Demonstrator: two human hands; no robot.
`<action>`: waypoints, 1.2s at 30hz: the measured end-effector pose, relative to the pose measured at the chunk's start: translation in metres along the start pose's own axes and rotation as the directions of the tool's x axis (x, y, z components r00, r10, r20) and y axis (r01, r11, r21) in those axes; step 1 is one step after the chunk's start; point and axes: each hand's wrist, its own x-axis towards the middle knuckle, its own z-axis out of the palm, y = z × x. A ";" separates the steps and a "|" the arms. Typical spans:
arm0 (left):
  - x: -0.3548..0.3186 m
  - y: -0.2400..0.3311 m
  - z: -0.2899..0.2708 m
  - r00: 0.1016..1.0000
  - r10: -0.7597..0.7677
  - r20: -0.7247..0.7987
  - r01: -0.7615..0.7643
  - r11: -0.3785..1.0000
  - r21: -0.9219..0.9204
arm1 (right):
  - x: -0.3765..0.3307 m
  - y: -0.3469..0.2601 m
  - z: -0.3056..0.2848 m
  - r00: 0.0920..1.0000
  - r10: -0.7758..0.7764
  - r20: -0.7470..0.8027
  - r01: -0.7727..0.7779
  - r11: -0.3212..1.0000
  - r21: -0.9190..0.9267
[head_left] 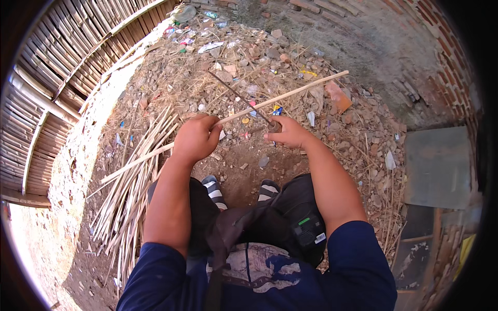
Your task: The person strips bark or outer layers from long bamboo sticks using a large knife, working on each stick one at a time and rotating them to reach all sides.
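Bamboo strip (290, 94): pale, long, running from the left fist up to the far right over the rubble.
Left hand (194, 139): clenched round the strip's near end.
Right hand (288, 133): grasping a knife handle (274, 126), just right of the strip.
Blade (238, 96): dark, thin, slanting far-left and crossing the strip.
Strip pile (132, 186): pale cut strips lying on the ground, left of the legs.
Fence (57, 78): woven bamboo, far left.
Wall (415, 57): brick, far right.

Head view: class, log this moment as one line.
left hand: grips bamboo strip | right hand: holds knife | cut strips: left
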 end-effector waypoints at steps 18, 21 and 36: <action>-0.004 -0.010 -0.006 0.998 -0.056 0.014 0.056 0.998 0.019 | 0.012 0.005 0.002 0.986 0.029 -0.167 -0.045 0.995 -0.092; -0.007 -0.014 -0.006 0.996 -0.063 0.059 0.062 0.998 0.022 | 0.009 -0.011 0.006 0.999 0.012 0.048 -0.002 0.979 -0.205; -0.004 -0.011 -0.003 0.979 -0.120 0.167 0.113 0.992 0.048 | 0.015 0.033 0.006 0.975 -0.222 -0.033 0.203 0.935 -0.292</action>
